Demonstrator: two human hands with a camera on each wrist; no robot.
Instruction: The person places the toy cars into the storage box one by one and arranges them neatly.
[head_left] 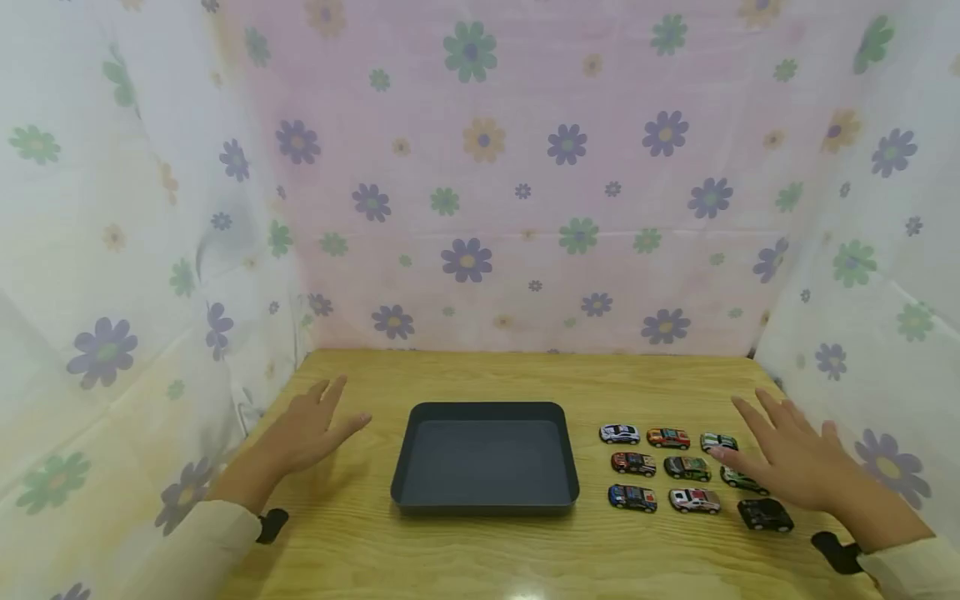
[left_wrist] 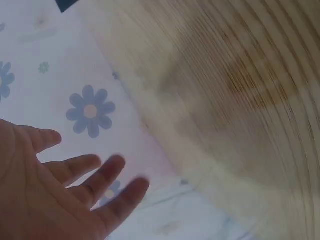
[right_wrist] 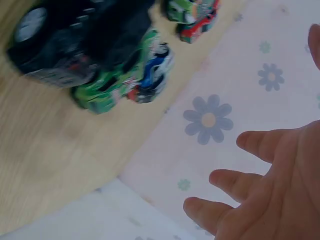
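Observation:
My left hand [head_left: 306, 429] hovers over the table's left side with its fingers spread, holding nothing. In the left wrist view its palm and spread fingers [left_wrist: 122, 200] show over the wood. My right hand [head_left: 798, 454] is above the right side, fingers apart and grasping nothing, overlapping a green toy car [head_left: 744, 481] in the head view. Several small toy cars stand in rows there, among them a white one [head_left: 619, 433], an orange one [head_left: 668, 437], a blue one [head_left: 632, 497] and a black one [head_left: 765, 515]. The black car [left_wrist: 65, 5] is not near my left hand.
A dark grey rectangular tray [head_left: 484, 508] lies at the middle of the wooden table [head_left: 480, 558], left of the cars. Flower-patterned cloth [head_left: 525, 167] hangs behind the table and along both sides.

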